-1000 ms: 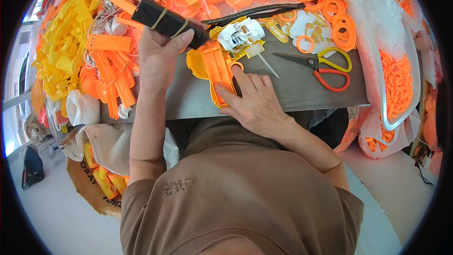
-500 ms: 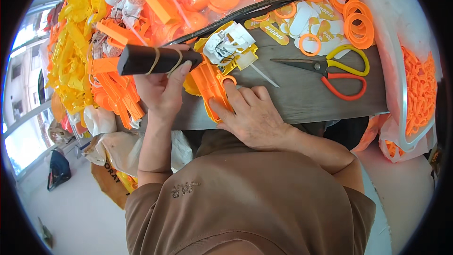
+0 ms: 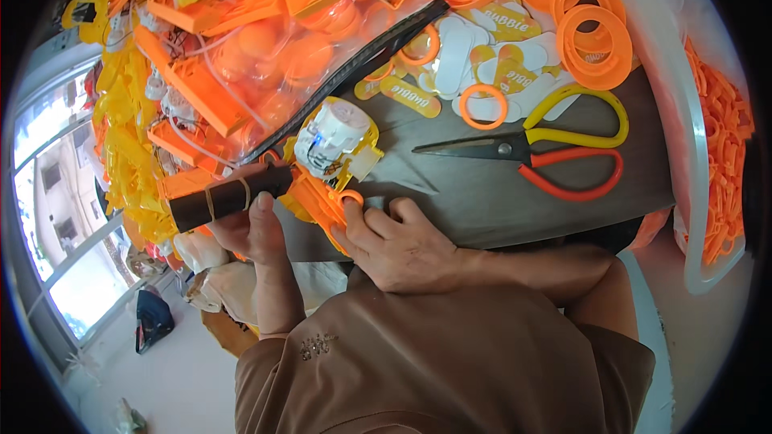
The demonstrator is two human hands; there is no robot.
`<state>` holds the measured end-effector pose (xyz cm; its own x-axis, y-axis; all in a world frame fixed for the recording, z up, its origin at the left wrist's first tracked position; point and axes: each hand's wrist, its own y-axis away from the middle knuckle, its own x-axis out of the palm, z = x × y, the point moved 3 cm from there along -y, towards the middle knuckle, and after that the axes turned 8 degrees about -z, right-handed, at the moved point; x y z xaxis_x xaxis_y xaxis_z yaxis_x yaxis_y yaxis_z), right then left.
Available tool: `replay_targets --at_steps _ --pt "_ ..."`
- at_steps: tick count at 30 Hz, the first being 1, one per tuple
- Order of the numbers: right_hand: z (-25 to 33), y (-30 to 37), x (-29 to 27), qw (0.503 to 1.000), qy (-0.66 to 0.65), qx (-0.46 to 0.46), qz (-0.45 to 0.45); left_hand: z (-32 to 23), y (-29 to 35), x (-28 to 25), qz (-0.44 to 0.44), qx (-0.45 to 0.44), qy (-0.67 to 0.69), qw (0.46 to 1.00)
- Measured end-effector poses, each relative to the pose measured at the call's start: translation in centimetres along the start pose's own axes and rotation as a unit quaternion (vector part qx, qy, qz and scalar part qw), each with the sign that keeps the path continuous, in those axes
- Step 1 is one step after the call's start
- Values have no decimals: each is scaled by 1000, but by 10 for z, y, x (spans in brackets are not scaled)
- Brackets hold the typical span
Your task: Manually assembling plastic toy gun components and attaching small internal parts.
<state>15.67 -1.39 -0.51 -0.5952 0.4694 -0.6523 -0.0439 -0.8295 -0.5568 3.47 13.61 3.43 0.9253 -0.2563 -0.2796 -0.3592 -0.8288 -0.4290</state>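
Note:
My left hand (image 3: pixel 256 233) is closed around a dark, bar-shaped tool (image 3: pixel 221 202) with rubber bands wound round it. The tool's narrower end meets an orange plastic piece (image 3: pixel 314 197) on a yellow shell (image 3: pixel 299 207); its tip is hidden. Fingers bent, my right hand (image 3: pixel 406 251) grips the near side of that orange piece, beside its ring-shaped end. Just beyond sits a round white plastic unit (image 3: pixel 339 130) with thin wires and a small blue glow. Scissors (image 3: pixel 503 147) with one yellow and one red handle lie on the table to the right.
Orange parts (image 3: pixel 281 56) and yellow parts (image 3: pixel 133 169) are heaped at the far left, partly in a clear bag with a black edge (image 3: pixel 346 80). Orange rings (image 3: pixel 593 48) and oval labels (image 3: pixel 515 72) lie at the far right. A clear-walled bin (image 3: pixel 696 193) of small orange pieces stands rightmost.
The whole view has shifted and turned. Both hands keep their hold, and the dark tool still meets the orange piece. A blue glow now shows on the white unit.

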Motion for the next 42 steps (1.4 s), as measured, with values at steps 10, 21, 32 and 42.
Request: replay_targets --at_steps 10,21,32,42 --pt "-3 1 0 998 -37 13 -56 2 -1 0 14 -15 4 1000" --pt "4 -8 -7 998 -12 -8 61 -2 -6 6 -49 -132 121 983" --pt "21 -9 -5 998 36 -23 54 -8 23 -108 137 -352 60 924" --pt "30 -9 -1 998 -6 -58 21 -12 -24 -142 -108 30 -333 936"
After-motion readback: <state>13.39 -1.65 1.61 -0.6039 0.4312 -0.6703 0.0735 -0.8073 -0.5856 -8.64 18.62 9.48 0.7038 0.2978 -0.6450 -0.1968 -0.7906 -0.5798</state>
